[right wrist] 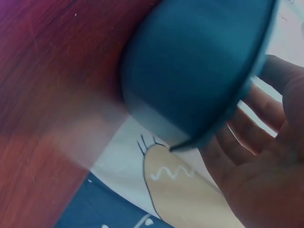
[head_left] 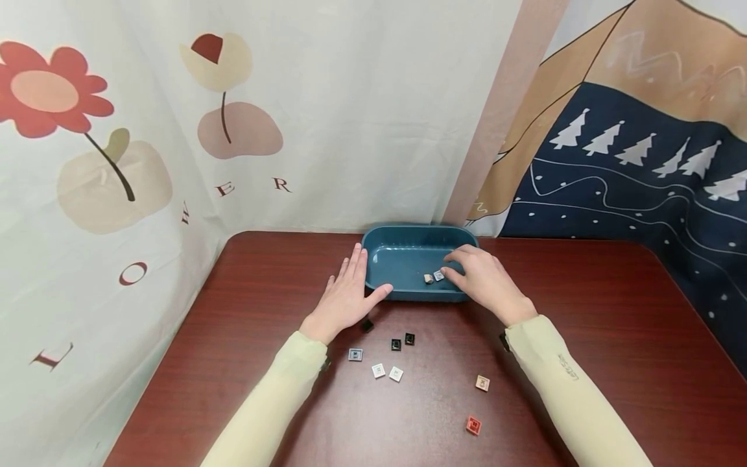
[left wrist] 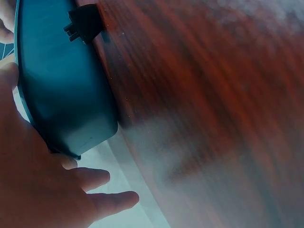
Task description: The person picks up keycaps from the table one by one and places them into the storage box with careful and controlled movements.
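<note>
At the far edge of the reddish-brown wood-grain desk (head_left: 274, 279), a glossy teal oblong tray (head_left: 420, 296) with rounded corners; inside, a small tan keycap (head_left: 428, 279) beside a pale square keycap (head_left: 439, 275). Left hand (head_left: 344, 298) released, fingers straight, at the tray's left rim. Right hand (head_left: 487, 277) over the right end, loosely bent, released, thumb just beside the pale one. Nearer: black keycaps (head_left: 395, 344), white keycaps (head_left: 378, 370), a grey keycap (head_left: 355, 355), a peach keycap (head_left: 482, 383), a red keycap (head_left: 473, 425).
</note>
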`<control>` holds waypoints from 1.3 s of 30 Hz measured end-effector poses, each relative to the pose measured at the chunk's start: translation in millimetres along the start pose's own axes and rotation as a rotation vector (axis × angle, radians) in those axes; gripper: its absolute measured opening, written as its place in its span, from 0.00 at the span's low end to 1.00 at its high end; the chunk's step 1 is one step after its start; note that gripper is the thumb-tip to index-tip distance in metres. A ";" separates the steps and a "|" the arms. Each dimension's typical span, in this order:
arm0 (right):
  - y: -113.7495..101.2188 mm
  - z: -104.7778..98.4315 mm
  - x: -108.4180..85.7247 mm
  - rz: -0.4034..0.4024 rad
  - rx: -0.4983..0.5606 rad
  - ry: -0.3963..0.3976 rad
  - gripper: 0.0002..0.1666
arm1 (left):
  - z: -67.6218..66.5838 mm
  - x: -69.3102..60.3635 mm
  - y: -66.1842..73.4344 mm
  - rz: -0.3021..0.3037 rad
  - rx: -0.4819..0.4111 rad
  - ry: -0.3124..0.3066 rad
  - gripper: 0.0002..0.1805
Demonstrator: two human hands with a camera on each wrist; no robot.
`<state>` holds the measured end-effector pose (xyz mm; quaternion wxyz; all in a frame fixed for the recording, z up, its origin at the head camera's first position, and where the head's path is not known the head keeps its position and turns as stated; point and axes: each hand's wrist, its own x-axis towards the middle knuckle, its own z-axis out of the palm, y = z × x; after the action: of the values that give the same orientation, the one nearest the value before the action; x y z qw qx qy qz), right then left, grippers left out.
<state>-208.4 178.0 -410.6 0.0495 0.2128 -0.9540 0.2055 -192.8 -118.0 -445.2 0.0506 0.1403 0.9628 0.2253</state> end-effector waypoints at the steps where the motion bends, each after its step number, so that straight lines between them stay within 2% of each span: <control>1: -0.4 -1.6 -2.7 -0.002 -0.007 0.010 0.19 | -0.6 0.1 0.3 0.000 0.000 0.001 0.57; 9: -12.7 -8.1 -28.8 -0.063 -0.060 0.071 0.24 | -0.6 1.1 0.3 -0.003 0.013 -0.005 0.58; 20: -27.8 -13.1 -65.8 -0.152 -0.051 0.088 0.30 | -0.1 1.6 0.8 -0.004 0.011 0.001 0.57; 26: -28.7 -12.4 -84.3 -0.183 -0.061 0.059 0.30 | 0.3 1.9 0.7 0.002 0.015 0.011 0.57; 34: -30.1 -10.9 -106.1 -0.150 -0.076 -0.031 0.32 | 0.8 2.2 0.0 0.000 0.012 0.005 0.57; 39: -31.9 -7.3 -117.8 -0.162 -0.086 -0.072 0.32 | 0.9 2.4 0.1 0.003 0.011 0.007 0.57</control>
<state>-88.3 200.2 -413.6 0.0406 0.2940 -0.9428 0.1516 -194.9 -116.8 -446.0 0.0460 0.1413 0.9640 0.2204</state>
